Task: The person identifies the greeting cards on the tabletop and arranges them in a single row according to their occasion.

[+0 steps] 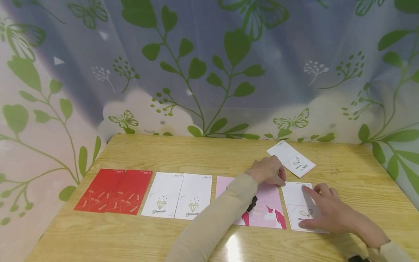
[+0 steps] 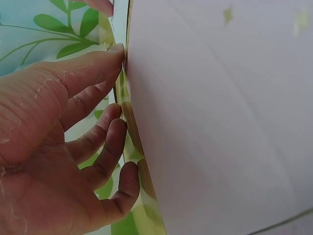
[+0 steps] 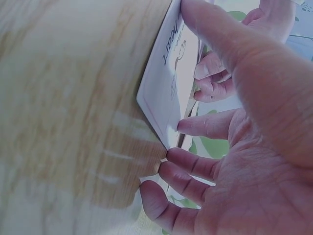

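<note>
A white card [image 1: 292, 196] printed with small wings and lettering lies on the table at the right. My right hand [image 1: 334, 211] rests on it with fingers spread, thumb near its lower edge and index finger near its top; in the right wrist view the thumb [image 3: 215, 24] touches its printed face. At its top left corner, my left hand [image 1: 266, 170] touches down with loosely bent fingers. The left wrist view shows that thumb [image 2: 93, 71] beside a pale pink surface [image 2: 210, 117]. A matching white card [image 1: 291, 159] lies tilted just beyond the left hand.
Under the left forearm lies pink paper with a unicorn [image 1: 270, 202], partly hidden. Farther left are two white cards with gold diamonds [image 1: 167, 189] and two red ones [image 1: 98, 189], side by side on the wooden table [image 1: 196, 153]. A leaf-patterned curtain [image 1: 209, 102] hangs behind.
</note>
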The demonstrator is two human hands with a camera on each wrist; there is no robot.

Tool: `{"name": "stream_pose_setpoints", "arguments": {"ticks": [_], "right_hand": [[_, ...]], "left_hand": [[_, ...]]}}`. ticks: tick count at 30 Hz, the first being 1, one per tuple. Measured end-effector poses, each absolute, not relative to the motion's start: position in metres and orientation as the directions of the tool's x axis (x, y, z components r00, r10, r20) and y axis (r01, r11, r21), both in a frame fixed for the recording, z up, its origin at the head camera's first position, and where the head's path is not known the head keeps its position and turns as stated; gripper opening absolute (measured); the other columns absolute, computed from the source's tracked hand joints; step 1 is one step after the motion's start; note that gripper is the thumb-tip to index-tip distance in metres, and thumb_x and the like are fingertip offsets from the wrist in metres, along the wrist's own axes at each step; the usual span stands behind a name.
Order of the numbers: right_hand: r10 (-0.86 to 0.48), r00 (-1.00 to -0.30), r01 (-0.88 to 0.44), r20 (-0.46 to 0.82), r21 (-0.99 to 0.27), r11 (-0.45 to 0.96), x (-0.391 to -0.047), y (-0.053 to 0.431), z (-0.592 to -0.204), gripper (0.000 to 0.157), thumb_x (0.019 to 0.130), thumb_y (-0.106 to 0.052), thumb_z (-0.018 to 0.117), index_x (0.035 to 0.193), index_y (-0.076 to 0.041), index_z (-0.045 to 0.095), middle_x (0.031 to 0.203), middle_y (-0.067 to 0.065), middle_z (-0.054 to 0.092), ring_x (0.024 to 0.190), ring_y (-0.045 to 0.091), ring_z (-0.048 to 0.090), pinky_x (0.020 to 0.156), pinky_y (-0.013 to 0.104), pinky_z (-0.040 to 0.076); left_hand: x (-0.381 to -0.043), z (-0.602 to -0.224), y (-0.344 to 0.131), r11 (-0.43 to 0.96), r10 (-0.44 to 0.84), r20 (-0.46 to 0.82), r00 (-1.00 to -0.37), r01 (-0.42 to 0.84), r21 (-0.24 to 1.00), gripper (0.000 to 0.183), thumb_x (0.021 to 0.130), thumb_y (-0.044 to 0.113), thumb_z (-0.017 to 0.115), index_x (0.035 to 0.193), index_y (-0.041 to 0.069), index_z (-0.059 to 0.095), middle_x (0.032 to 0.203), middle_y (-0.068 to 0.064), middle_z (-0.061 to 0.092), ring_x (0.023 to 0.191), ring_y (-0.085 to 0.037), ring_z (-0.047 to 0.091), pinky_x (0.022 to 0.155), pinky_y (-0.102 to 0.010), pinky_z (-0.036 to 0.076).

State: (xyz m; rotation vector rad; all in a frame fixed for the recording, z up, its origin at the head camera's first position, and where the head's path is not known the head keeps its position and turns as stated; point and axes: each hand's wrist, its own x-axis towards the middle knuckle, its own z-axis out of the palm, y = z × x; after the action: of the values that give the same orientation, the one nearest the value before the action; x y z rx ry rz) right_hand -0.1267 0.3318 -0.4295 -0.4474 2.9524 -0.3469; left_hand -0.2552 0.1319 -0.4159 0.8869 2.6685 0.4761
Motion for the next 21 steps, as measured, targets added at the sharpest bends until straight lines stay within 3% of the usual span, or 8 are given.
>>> {"name": "stream_pose_setpoints", "arguments": {"ticks": [8, 14, 17, 21], "right_hand": [[-0.321, -0.94, -0.286, -0.114, -0.25, 0.925, -0.131, 0.336, -0.427, 0.102, 0.074, -0.059, 0.084, 0.145, 0.005, 0.049, 0.125, 0.025, 0.047, 0.104, 0.038, 0.047, 0.079, 0.052, 0.05], [-0.304, -0.941, -0.238, -0.147, -0.348, 0.907, -0.152, 0.345, -0.411, 0.078, 0.086, -0.048, 0.078, 0.138, 0.006, 0.056, 0.112, 0.017, 0.063, 0.093, 0.024, 0.061, 0.075, 0.04, 0.052], [-0.288, -0.952, -0.231, -0.103, -0.375, 0.898, -0.168, 0.35, -0.401, 0.064, 0.091, -0.039, 0.076, 0.132, 0.007, 0.06, 0.104, 0.015, 0.068, 0.085, 0.018, 0.066, 0.069, 0.033, 0.052], [-0.267, -0.962, -0.227, -0.059, -0.369, 0.901, -0.19, 0.357, -0.394, 0.059, 0.093, -0.033, 0.075, 0.13, 0.01, 0.06, 0.103, 0.02, 0.07, 0.084, 0.022, 0.07, 0.065, 0.033, 0.054]], "left_hand": [[-0.257, -0.415, 0.131, 0.743, 0.639, -0.164, -0.752, 0.549, 0.382, 0.006, 0.088, 0.036, 0.079, 0.085, 0.031, 0.078, 0.093, 0.021, 0.06, 0.089, -0.004, 0.055, 0.097, -0.045, 0.047], [-0.268, -0.416, 0.126, 0.707, 0.663, -0.148, -0.734, 0.549, 0.445, 0.007, 0.093, 0.031, 0.073, 0.087, 0.027, 0.073, 0.09, 0.016, 0.062, 0.082, -0.003, 0.053, 0.073, -0.025, 0.046], [-0.275, -0.416, 0.122, 0.732, 0.613, -0.106, -0.783, 0.511, 0.451, 0.007, 0.095, 0.03, 0.069, 0.092, 0.025, 0.071, 0.091, 0.014, 0.064, 0.082, -0.004, 0.055, 0.069, -0.024, 0.045], [-0.284, -0.417, 0.12, 0.783, 0.491, -0.052, -0.87, 0.414, 0.464, 0.015, 0.095, 0.028, 0.066, 0.107, 0.021, 0.072, 0.108, 0.009, 0.071, 0.094, -0.009, 0.063, 0.077, -0.029, 0.051]]}}
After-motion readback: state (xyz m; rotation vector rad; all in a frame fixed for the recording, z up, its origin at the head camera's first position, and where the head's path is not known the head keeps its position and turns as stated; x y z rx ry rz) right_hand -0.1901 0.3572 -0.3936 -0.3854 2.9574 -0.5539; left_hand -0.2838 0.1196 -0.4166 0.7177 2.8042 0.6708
